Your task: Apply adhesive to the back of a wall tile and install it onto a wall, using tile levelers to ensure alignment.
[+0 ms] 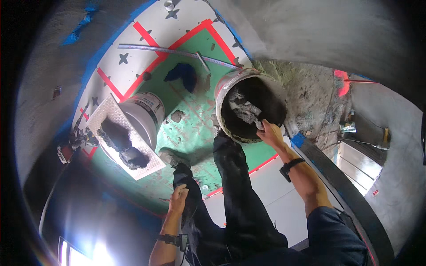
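Observation:
My right hand (270, 133) is closed around the handle of a mortar-smeared trowel (244, 108). Its blade reaches down into a large round bucket (228, 125) whose walls are coated in grey mortar. How much mortar lies at the dark bottom cannot be made out. My left hand (178, 198) rests against my left trouser leg with its fingers curled in, and nothing shows in it. Ahead and to its left, a flat textured board (148, 165) carries dark lumps of wet mortar (119, 137). This board leans or lies on a white bucket (148, 108).
Green sheeting (195, 135) edged with red tape (191, 35) covers the floor between my feet. A long measuring rule (177, 52), a dark blue cloth-like thing (183, 76) and mortar crumbs (177, 116) lie on it. Curved grey walls (337, 35) surround me. A power tool (69, 148) stands far left.

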A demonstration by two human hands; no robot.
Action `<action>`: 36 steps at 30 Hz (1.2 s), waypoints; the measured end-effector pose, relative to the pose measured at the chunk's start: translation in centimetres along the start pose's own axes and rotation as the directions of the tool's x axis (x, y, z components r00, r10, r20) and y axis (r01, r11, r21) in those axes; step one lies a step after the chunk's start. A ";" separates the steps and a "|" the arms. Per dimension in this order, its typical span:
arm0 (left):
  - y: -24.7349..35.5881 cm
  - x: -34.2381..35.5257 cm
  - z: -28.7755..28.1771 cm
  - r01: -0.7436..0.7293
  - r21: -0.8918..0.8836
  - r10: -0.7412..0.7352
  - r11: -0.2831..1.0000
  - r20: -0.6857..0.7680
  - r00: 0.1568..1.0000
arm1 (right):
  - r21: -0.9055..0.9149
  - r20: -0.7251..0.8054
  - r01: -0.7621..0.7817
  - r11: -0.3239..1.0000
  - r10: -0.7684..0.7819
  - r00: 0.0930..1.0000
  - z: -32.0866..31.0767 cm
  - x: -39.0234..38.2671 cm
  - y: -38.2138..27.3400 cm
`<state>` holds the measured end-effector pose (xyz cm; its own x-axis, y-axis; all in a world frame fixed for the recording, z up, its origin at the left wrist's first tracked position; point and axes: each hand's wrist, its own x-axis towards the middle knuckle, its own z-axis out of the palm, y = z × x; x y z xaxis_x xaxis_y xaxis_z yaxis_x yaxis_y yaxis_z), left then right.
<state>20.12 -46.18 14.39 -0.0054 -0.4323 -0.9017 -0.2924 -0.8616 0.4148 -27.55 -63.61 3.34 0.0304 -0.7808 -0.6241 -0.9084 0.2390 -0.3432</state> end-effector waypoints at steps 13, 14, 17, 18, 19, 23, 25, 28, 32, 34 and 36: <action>-10.2 -3.6 -12.0 -0.159 -0.012 0.155 0.987 -0.163 0.974 | 0.126 -0.260 0.048 0.991 -0.014 0.966 -3.9 -25.2 -25.3; -11.8 -3.5 -12.9 -0.191 -0.042 0.181 0.981 -0.176 0.968 | 0.246 -0.217 0.039 0.969 0.016 0.976 -2.0 -26.4 -28.7; -17.6 -3.8 -16.4 -0.246 0.092 0.262 0.965 -0.269 0.927 | 0.387 -0.035 0.187 0.903 -0.189 0.981 6.4 -25.3 -37.9; -19.3 -3.7 -17.2 -0.223 0.119 0.248 0.968 -0.283 0.927 | 0.451 0.081 0.116 0.885 -0.170 0.982 9.4 -23.8 -40.3; -21.1 -4.1 -17.7 -0.221 0.101 0.243 0.970 -0.378 0.893 | 0.471 -0.018 0.173 0.865 -0.186 0.982 13.1 -21.5 -43.0; -27.1 -3.9 -18.6 -0.029 0.012 0.031 1.000 -0.417 0.908 | 0.395 -0.048 0.301 0.868 -0.308 0.950 17.6 -18.6 -45.1; -29.7 -3.3 -18.6 -0.087 0.186 0.162 0.979 -0.439 0.884 | 0.457 0.070 0.239 0.856 -0.303 0.950 15.3 -19.5 -43.8; -31.1 0.1 -18.4 -0.076 0.330 0.196 0.941 -0.347 0.917 | -0.064 -0.071 0.420 0.905 -0.424 0.903 9.4 -18.6 -43.4; -27.3 5.9 -18.1 -0.057 -0.301 -0.071 0.952 -0.399 0.914 | 0.535 0.382 -0.154 0.831 -0.075 0.921 4.0 -14.0 -46.0; -23.6 8.4 -18.6 -0.178 -0.551 -0.083 0.815 -0.416 0.906 | 0.643 0.419 -0.098 0.760 -0.241 0.876 3.6 -10.8 -47.7; -19.7 9.5 -18.3 -0.242 -0.745 -0.172 0.622 -0.431 0.886 | 0.574 0.529 -0.273 0.772 -0.094 0.844 5.5 -9.5 -48.6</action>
<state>43.29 -38.18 -0.11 0.4579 -0.3491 -0.8176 0.5321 -0.6291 0.5666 18.61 -64.59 22.09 0.3315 -0.3761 -0.8652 -0.4702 0.7292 -0.4971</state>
